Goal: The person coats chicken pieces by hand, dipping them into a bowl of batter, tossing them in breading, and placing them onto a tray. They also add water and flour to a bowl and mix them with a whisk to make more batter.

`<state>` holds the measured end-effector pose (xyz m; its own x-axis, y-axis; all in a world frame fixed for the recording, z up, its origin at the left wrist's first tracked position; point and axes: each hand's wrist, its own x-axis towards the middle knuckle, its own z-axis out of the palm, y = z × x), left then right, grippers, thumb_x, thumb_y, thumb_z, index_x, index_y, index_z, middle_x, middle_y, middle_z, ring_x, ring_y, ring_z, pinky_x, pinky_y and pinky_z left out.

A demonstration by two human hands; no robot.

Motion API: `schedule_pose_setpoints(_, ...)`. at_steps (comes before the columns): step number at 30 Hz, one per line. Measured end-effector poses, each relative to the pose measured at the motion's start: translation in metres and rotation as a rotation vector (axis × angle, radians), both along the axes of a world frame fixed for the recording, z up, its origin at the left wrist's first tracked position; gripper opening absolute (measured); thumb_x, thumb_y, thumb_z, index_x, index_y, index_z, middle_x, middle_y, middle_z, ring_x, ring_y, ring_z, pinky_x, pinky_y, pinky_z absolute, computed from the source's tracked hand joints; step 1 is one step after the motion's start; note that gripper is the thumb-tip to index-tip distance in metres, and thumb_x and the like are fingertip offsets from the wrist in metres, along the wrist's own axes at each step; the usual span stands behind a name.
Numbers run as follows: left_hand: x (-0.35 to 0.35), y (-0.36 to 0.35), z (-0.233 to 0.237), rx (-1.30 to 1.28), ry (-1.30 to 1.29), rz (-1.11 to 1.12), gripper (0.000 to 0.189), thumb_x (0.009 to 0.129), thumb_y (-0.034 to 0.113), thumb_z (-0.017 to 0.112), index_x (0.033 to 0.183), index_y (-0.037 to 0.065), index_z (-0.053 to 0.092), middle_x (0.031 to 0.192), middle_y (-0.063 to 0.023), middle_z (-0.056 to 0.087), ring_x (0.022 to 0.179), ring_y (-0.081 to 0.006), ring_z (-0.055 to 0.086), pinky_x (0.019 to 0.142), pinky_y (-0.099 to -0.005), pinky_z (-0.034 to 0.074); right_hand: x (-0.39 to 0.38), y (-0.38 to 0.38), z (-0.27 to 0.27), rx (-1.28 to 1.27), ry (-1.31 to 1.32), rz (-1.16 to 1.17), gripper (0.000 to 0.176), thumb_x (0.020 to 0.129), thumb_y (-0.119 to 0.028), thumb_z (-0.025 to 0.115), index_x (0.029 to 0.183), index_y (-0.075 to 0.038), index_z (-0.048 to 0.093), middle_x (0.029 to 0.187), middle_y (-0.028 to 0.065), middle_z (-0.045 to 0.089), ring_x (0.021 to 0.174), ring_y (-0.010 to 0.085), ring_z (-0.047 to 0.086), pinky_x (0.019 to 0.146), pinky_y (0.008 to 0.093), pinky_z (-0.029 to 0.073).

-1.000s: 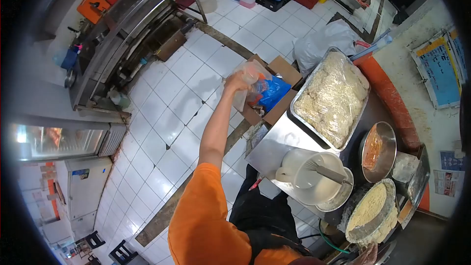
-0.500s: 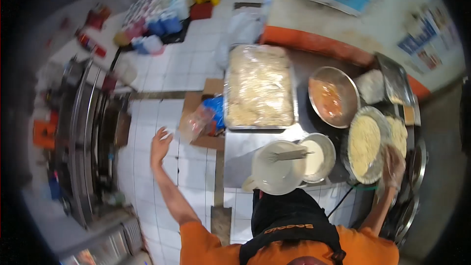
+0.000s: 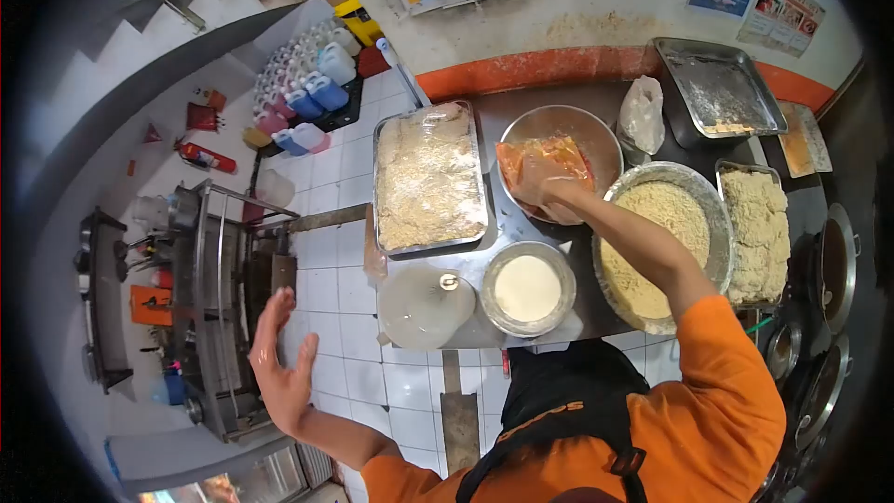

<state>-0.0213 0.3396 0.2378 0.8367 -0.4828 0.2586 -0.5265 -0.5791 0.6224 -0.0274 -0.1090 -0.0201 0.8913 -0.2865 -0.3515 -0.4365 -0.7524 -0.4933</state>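
Observation:
My right hand (image 3: 545, 179) reaches down into a steel bowl (image 3: 607, 130) of wet orange-red pieces (image 3: 563, 151). It touches them, and its fingertips are hidden among them. My left hand (image 3: 284, 363) is held out over the floor at the left, fingers apart and holding nothing. Beneath my right forearm stands a wide metal bowl of pale crumbs (image 3: 666, 214). In front of me a smaller bowl holds creamy white liquid (image 3: 527, 287). A pale plastic container (image 3: 419, 317) sits to its left, near the table edge.
A large tray of crumb-coated food under plastic wrap (image 3: 430, 177) lies at the table's left. On the right are another crumb-filled tray (image 3: 754, 233), a plastic bag (image 3: 643, 116) and a floury metal pan (image 3: 722, 84). Several round pans (image 3: 833, 265) stand at the far right.
My right hand has gone from the right rim of the crumb bowl into the bowl of orange-red pieces. My left hand stays open at the left. The view has shifted.

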Motion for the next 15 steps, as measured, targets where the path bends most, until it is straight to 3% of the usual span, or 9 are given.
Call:
schedule_pose_setpoints(1, -0.026, -0.011, 0.008, 0.009, -0.017, 0.010, 0.060, 0.081, 0.015, 0.074, 0.135, -0.002, 0.055, 0.129, -0.0192, 0.063, 0.119, -0.0301, 0.060, 0.103, -0.0417, 0.045, -0.001, -0.005, 0.002, 0.059, -0.006, 0.054, 0.034, 0.077, -0.029, 0.071, 0.095, -0.001, 0.073, 0.096, 0.0244, 0.072, 0.089, 0.0358, 0.071, 0.075, 0.0465, 0.055)
schedule_pose_setpoints(2, -0.047, -0.020, 0.013, 0.025, -0.032, 0.018, 0.060, 0.081, 0.015, 0.074, 0.135, -0.002, 0.055, 0.129, -0.0192, 0.063, 0.119, -0.0301, 0.060, 0.103, -0.0417, 0.045, 0.004, -0.001, 0.003, 0.115, -0.024, -0.114, 0.015, 0.071, -0.016, 0.071, 0.068, -0.001, 0.070, 0.074, 0.0190, 0.069, 0.063, 0.0321, 0.065, 0.056, 0.0416, 0.049)
schedule_pose_setpoints(5, -0.101, -0.049, 0.025, -0.052, 0.002, -0.035, 0.060, 0.077, 0.019, 0.077, 0.129, -0.003, 0.059, 0.124, -0.0204, 0.065, 0.116, -0.0320, 0.062, 0.102, -0.0415, 0.045, -0.002, -0.014, -0.014, 0.457, 0.071, -0.298, 0.011, 0.069, -0.011, 0.073, 0.072, 0.000, 0.071, 0.069, 0.0174, 0.068, 0.058, 0.0298, 0.064, 0.051, 0.0421, 0.047)
schedule_pose_setpoints(6, -0.114, -0.064, 0.028, -0.030, -0.016, -0.068, 0.059, 0.076, 0.019, 0.078, 0.127, -0.004, 0.060, 0.122, -0.0208, 0.066, 0.114, -0.0327, 0.062, 0.101, -0.0415, 0.046, -0.001, -0.021, -0.025, 0.459, 0.072, -0.281, 0.011, 0.069, -0.011, 0.073, 0.072, 0.000, 0.071, 0.069, 0.0174, 0.068, 0.058, 0.0298, 0.064, 0.051, 0.0421, 0.047)
schedule_pose_setpoints(8, -0.133, -0.094, 0.036, 0.012, -0.072, -0.130, 0.054, 0.074, 0.016, 0.079, 0.122, -0.004, 0.063, 0.119, -0.0203, 0.068, 0.112, -0.0335, 0.063, 0.098, -0.0407, 0.047, 0.006, -0.035, -0.043, 0.611, -0.057, -0.369, 0.014, 0.070, -0.008, 0.073, 0.081, 0.001, 0.072, 0.076, 0.0170, 0.070, 0.066, 0.0287, 0.068, 0.058, 0.0411, 0.051)
schedule_pose_setpoints(9, -0.136, -0.106, 0.035, 0.004, -0.086, -0.106, 0.054, 0.074, 0.016, 0.079, 0.122, -0.004, 0.063, 0.119, -0.0203, 0.068, 0.112, -0.0335, 0.063, 0.098, -0.0407, 0.047, 0.004, -0.043, -0.024, 0.603, -0.065, -0.342, 0.014, 0.070, -0.008, 0.073, 0.081, 0.001, 0.072, 0.076, 0.0170, 0.070, 0.066, 0.0287, 0.068, 0.058, 0.0411, 0.051)
schedule_pose_setpoints(11, -0.138, -0.122, 0.031, 0.012, -0.062, -0.245, 0.052, 0.074, 0.013, 0.079, 0.121, -0.004, 0.064, 0.119, -0.0183, 0.068, 0.111, -0.0327, 0.064, 0.097, -0.0395, 0.048, -0.021, -0.055, 0.048, -0.114, -0.180, 0.055, 0.019, 0.077, -0.014, 0.068, 0.088, 0.001, 0.073, 0.090, 0.0220, 0.073, 0.080, 0.0332, 0.073, 0.066, 0.0411, 0.054)
schedule_pose_setpoints(13, -0.127, -0.144, 0.012, -0.117, 0.074, -0.278, 0.050, 0.076, 0.012, 0.079, 0.121, -0.003, 0.064, 0.116, -0.0161, 0.070, 0.110, -0.0283, 0.065, 0.095, -0.0367, 0.050, -0.022, -0.075, 0.061, -0.070, -0.145, 0.050, 0.019, 0.080, -0.011, 0.063, 0.090, 0.000, 0.074, 0.096, 0.0228, 0.072, 0.087, 0.0336, 0.072, 0.072, 0.0426, 0.053)
schedule_pose_setpoints(15, -0.109, -0.177, -0.025, -0.319, 0.309, -0.242, 0.047, 0.084, 0.016, 0.074, 0.125, -0.003, 0.061, 0.115, -0.0183, 0.069, 0.108, -0.0270, 0.066, 0.095, -0.0371, 0.051, -0.009, -0.099, 0.036, 0.312, -0.256, -0.204, 0.020, 0.086, -0.011, 0.060, 0.095, -0.001, 0.074, 0.096, 0.0170, 0.074, 0.086, 0.0306, 0.070, 0.076, 0.0434, 0.052)
